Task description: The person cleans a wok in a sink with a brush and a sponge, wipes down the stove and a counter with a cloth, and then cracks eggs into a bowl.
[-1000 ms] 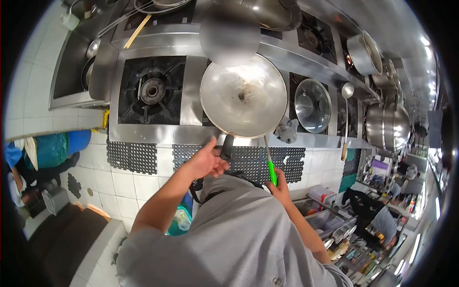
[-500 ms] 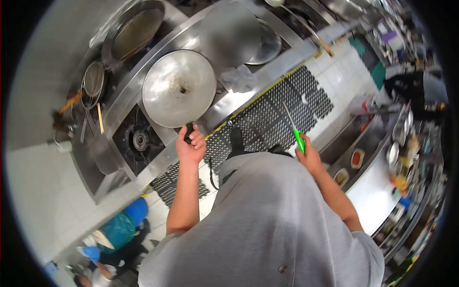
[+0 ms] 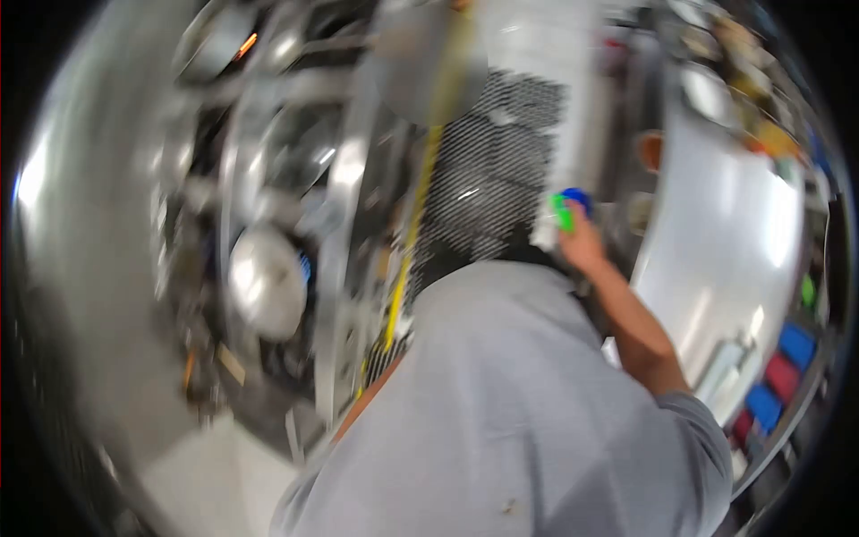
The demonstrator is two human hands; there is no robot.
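My right hand (image 3: 582, 240) is closed round the green handle of a knife (image 3: 562, 212), held out over the floor. Motion blur hides the blade. A round blue patch (image 3: 577, 199) shows right beside the handle, and I cannot make out what it is. Only a sliver of my left forearm (image 3: 369, 404) shows past my grey shirt, with the hand out of sight. On the stove at the left sits a pale metal pan (image 3: 268, 282), a blue glint like a burner flame at its right edge.
A yellow-edged black rubber mat (image 3: 488, 170) covers the floor between the stove line and a steel counter (image 3: 716, 242) on the right. Another pan (image 3: 215, 45) stands at the far left back. Red and blue items (image 3: 781, 379) sit along the right shelf.
The view has swung round to the right and blurred. My left hand has let go of the pan handle and left the view. My right hand still holds the knife.
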